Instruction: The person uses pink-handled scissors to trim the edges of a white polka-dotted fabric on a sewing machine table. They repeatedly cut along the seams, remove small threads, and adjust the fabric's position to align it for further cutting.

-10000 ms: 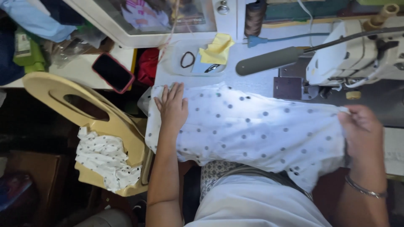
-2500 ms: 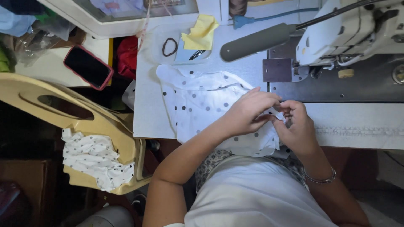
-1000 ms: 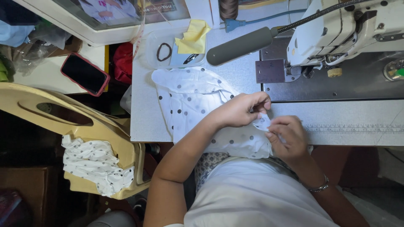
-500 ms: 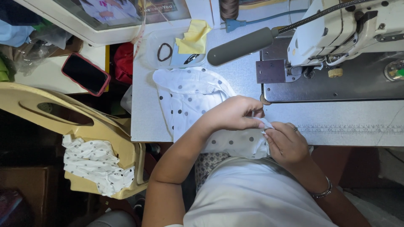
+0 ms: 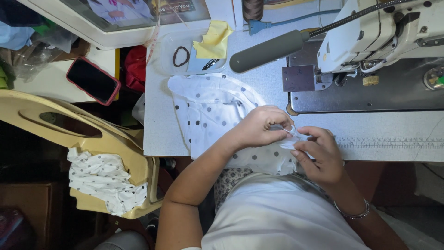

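Both hands are pinching one edge of the white dark-dotted cotton fabric [image 5: 217, 111]: left hand [image 5: 261, 127] clamped on it, right hand [image 5: 319, 155] just beside. Most of the cloth is trailing off left of them, with the white sewing machine [image 5: 384, 32] sitting beyond the right hand.

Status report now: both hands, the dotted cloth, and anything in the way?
Left hand and right hand both pinch one edge of the white polka-dot fabric. Fabric bunched on sewing table. Sewing machine beyond, nothing between.
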